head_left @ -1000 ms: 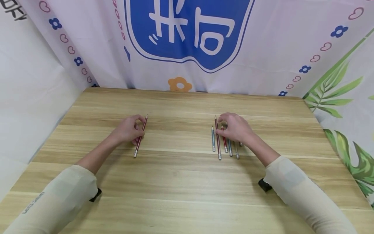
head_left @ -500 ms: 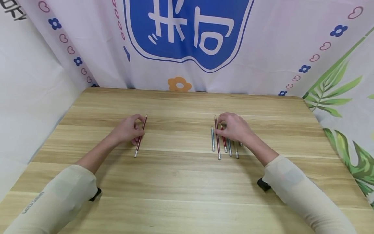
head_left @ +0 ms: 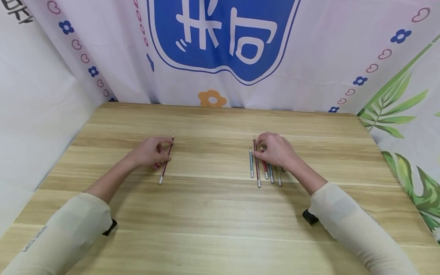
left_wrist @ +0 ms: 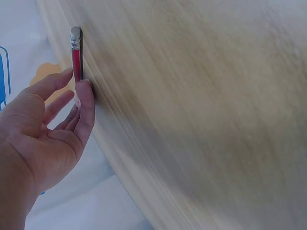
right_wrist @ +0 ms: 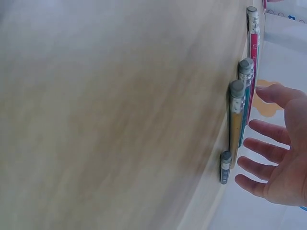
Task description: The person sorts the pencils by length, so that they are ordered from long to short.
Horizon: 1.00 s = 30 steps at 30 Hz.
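Note:
My left hand [head_left: 149, 152] pinches a dark red pencil [head_left: 165, 167] lying on the tabletop at left. Its index fingertip and thumb overlap the shaft, and the white eraser end points toward me. In the left wrist view, the pencil's red end [left_wrist: 76, 62] passes between thumb and fingers. At right, my right hand [head_left: 276, 149] hovers with spread, loosely bent fingers over a row of pencils. The thumb is beside a long dark red pencil [head_left: 257, 164]; left of that lies a short blue pencil [head_left: 251, 164]. A yellow pencil [right_wrist: 235, 127] and a short dark-ended one [right_wrist: 225, 167] show in the right wrist view.
A wooden table [head_left: 206, 214] spreads beneath both hands. Behind it hangs a white curtain [head_left: 319, 49] with a blue emblem. White cloth borders the left side, and leaf-printed cloth [head_left: 395, 99] the right.
My left hand has shifted slightly, its index finger now over the pencil near the tip. The pencil's eraser end has moved a little to the right. The right hand has stayed over the row.

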Motion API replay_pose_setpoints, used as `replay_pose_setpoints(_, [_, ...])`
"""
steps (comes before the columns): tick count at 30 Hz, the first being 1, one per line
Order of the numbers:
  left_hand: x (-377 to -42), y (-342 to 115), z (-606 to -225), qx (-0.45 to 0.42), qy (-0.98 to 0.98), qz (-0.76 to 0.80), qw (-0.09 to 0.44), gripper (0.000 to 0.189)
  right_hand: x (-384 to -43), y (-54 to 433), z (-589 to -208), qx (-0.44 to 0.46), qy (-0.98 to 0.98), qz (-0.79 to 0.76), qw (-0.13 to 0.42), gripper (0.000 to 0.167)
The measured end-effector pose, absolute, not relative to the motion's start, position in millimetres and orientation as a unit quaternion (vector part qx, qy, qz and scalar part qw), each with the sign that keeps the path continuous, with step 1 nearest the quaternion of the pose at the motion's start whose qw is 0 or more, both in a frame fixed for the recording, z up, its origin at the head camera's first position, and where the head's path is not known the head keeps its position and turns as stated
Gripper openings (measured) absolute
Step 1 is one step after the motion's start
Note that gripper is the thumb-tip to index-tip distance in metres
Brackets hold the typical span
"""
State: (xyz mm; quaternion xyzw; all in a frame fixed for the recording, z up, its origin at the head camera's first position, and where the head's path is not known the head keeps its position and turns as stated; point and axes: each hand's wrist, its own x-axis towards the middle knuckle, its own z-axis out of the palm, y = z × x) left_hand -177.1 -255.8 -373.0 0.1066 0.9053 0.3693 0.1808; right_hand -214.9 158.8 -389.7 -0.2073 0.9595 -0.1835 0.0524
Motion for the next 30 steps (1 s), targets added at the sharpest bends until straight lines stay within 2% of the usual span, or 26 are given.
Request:
replay_pose_setpoints(9, [-181, -261, -376, 0.110, 0.905, 0.366, 0.187, 0.055, -215, 163, -390, -0.203, 0.960, -0.188, 0.054, 0.045])
replay_pose_setpoints(23, [-181, -266, -378, 0.123, 0.904, 0.371, 0.174, 0.055, -217, 158, -391, -0.198, 0.960, -0.189, 0.051, 0.032])
replay_pose_setpoints(30, [-180, -268, -378, 0.122, 0.904, 0.370, 0.176, 0.055, -217, 156, -392, -0.192, 0.962, -0.185, 0.050, 0.031])
